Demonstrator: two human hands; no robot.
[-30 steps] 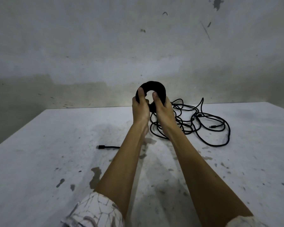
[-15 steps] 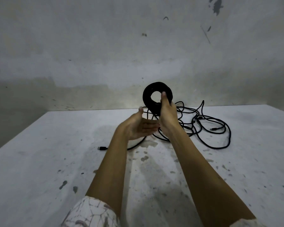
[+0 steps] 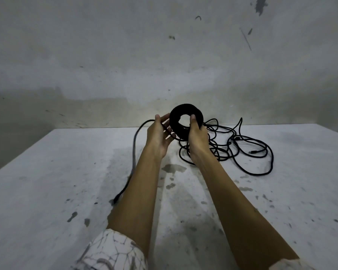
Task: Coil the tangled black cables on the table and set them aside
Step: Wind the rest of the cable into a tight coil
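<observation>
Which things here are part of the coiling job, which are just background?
Job:
- wound coil, held upright by the right hand
- loose strand running through the left hand, plug end down on the table
- tangled cable pile behind the right hand

Background:
- stained table
- scuffed wall
- patterned sleeve

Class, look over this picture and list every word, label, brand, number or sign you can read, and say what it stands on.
None: no readable text shows in this view.
The black coil, held by the right hand, shows no label.
The cable strand gripped by the left hand shows none either.
The connector in the tangled cables is too small to tell.
Wall and table carry only stains.
</observation>
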